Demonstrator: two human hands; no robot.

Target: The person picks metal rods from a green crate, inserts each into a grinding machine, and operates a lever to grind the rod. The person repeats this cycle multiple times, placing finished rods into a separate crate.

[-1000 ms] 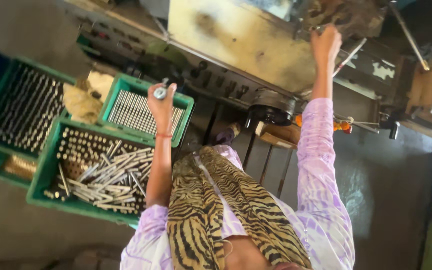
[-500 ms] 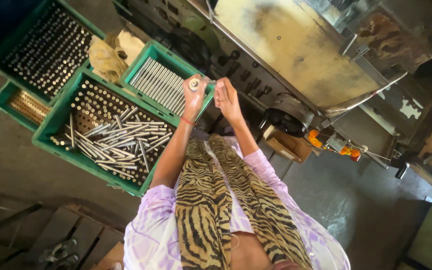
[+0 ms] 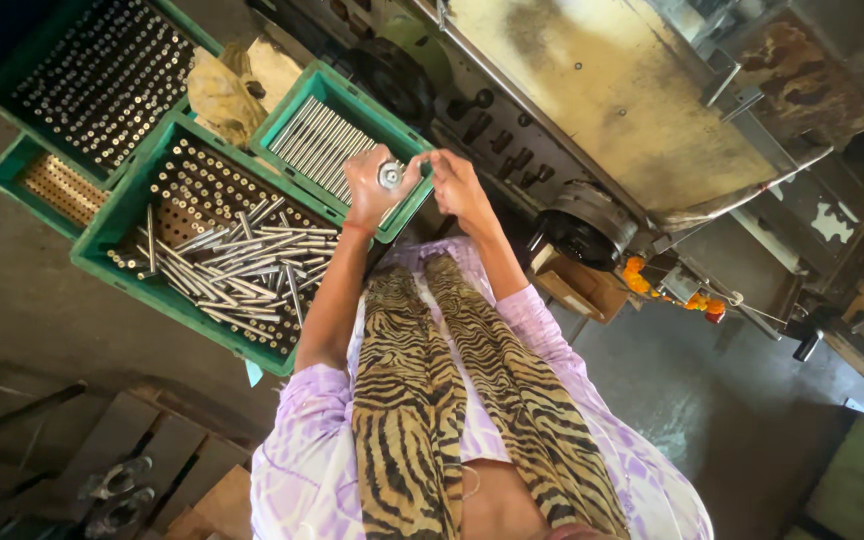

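Steel rod (image 3: 389, 175) end-on in my left hand (image 3: 372, 185), frame centre-top, over the green crate (image 3: 302, 105) of rods — gripped tight. Right hand (image 3: 455, 180) has come down off the machine (image 3: 602, 90), fingertips now pinching the rod tip — two-handed work.

Four green crates (image 3: 112, 235), two hands (image 3: 372, 185), one machine (image 3: 612, 100)

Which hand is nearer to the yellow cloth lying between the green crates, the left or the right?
The left. The left hand, holding a small round metal part, is beside the crate of rods, closer to the yellow cloth. The right hand is on the far side of it.
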